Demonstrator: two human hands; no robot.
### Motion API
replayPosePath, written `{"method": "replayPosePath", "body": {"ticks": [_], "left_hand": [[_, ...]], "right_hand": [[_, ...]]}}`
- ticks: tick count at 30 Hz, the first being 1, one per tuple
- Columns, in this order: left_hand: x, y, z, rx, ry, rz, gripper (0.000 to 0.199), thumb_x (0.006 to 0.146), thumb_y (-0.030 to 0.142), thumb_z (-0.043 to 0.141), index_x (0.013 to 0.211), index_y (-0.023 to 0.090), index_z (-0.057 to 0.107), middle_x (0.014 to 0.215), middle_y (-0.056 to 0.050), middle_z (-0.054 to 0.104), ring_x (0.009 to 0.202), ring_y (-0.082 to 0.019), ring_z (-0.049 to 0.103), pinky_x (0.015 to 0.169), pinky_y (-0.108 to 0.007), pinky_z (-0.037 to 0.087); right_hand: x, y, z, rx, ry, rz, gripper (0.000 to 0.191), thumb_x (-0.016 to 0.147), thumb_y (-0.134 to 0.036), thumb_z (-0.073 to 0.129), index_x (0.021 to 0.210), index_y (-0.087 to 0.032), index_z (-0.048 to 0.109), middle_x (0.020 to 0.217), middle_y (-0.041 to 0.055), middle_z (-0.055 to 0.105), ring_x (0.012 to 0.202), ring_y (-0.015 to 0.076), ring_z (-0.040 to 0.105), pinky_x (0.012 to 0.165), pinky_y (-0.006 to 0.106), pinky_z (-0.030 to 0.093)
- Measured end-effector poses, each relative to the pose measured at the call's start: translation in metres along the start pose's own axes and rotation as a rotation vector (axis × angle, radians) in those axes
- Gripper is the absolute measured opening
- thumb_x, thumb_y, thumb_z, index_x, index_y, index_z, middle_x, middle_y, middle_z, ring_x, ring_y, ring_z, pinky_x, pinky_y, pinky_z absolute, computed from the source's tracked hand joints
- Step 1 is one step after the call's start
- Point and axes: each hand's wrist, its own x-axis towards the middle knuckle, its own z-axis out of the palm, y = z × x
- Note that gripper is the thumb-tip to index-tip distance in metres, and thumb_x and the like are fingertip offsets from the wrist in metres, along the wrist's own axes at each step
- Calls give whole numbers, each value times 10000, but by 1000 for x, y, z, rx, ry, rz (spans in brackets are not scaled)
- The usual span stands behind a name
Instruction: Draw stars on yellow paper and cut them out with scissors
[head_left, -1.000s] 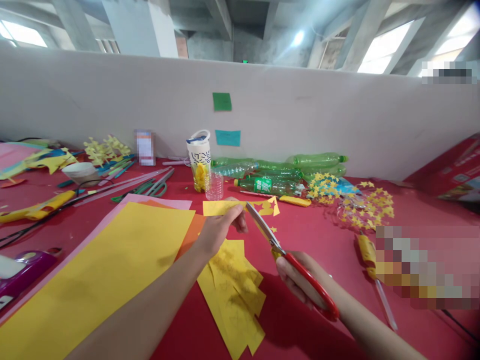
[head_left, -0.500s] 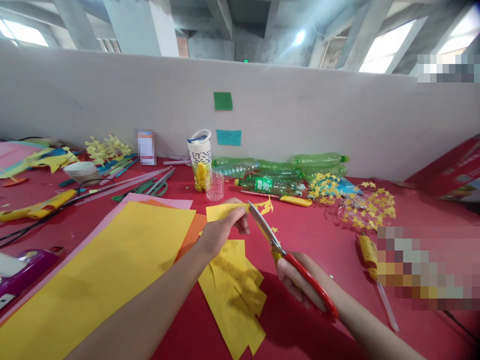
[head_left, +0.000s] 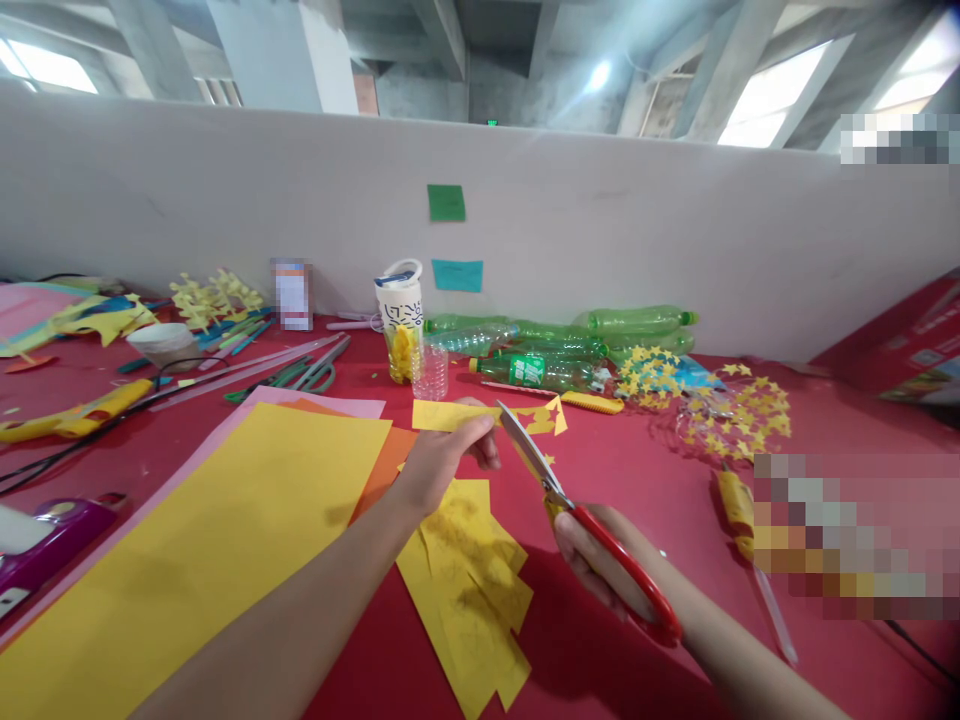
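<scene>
My left hand [head_left: 446, 455] pinches a strip of yellow paper [head_left: 439, 415], held up above the table. Star-shaped holes show at the strip's right end. In my right hand [head_left: 600, 560] is a pair of scissors [head_left: 634, 570] with red handles; its blades point up and left and meet the strip just right of my left fingers. The blades look nearly closed. Below my hands lies a pile of yellow paper pieces [head_left: 469, 590] with notched edges and faint drawn lines. A small yellow star [head_left: 550, 460] rests on the table behind the blades.
Large yellow sheets [head_left: 225, 520] over pink and orange ones lie at left. Green plastic bottles [head_left: 555, 372] lie along the wall beside a clear bottle piece [head_left: 430, 373]. Star bunches [head_left: 739, 412] and a yellow glue gun [head_left: 736, 505] are at right. A purple tool [head_left: 56, 545] sits left.
The strip's right end has swung up and flattened, so its star-shaped holes show more plainly. The scissors have shifted only slightly; my left hand is nearly still.
</scene>
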Motion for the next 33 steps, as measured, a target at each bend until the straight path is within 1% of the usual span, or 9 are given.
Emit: {"method": "replayPosePath", "body": {"ticks": [5, 10, 14, 23, 28, 33], "left_hand": [[3, 2, -1, -70, -28, 49, 256, 821, 237, 537, 604, 134, 627, 571, -25, 608, 550, -129, 572, 579, -256, 446], [5, 3, -2, -134, 66, 84, 158, 805, 235, 575, 668, 158, 578, 589, 9, 595, 539, -117, 569, 525, -236, 436], [5, 4, -3, -75, 61, 139, 126, 824, 238, 548, 727, 164, 580, 609, 17, 584, 553, -107, 560, 516, -221, 431], [8, 4, -9, 19, 38, 157, 115, 832, 231, 539, 742, 163, 565, 597, 15, 589, 542, -112, 569, 532, -236, 450], [8, 4, -9, 25, 36, 174, 107, 829, 232, 537, 768, 156, 582, 608, 7, 595, 548, -119, 566, 540, -253, 460], [7, 5, -7, 28, 27, 160, 115, 828, 250, 529, 783, 161, 587, 620, 0, 614, 560, -125, 577, 553, -256, 464]], "right_hand": [[0, -3, 1, 19, 11, 7, 498, 813, -658, 406, 639, -192, 417, 353, -85, 380, 265, 45, 313, 288, 150, 225], [-2, -8, 0, -32, -3, -3, 480, 835, -625, 400, 626, -193, 408, 358, -81, 383, 275, 46, 326, 300, 150, 245], [-2, -10, 0, -62, -26, 24, 474, 823, -626, 416, 622, -198, 400, 356, -82, 375, 276, 50, 326, 295, 151, 251], [-1, -5, -1, -76, -54, 6, 471, 832, -630, 395, 656, -193, 412, 390, -77, 394, 293, 47, 326, 297, 148, 249], [-2, -4, -2, -64, -71, 8, 458, 837, -615, 410, 676, -186, 427, 415, -75, 410, 317, 49, 361, 325, 151, 267], [-3, -4, -3, -73, -79, -11, 462, 841, -613, 411, 684, -179, 434, 418, -73, 407, 330, 47, 357, 344, 157, 263]]}}
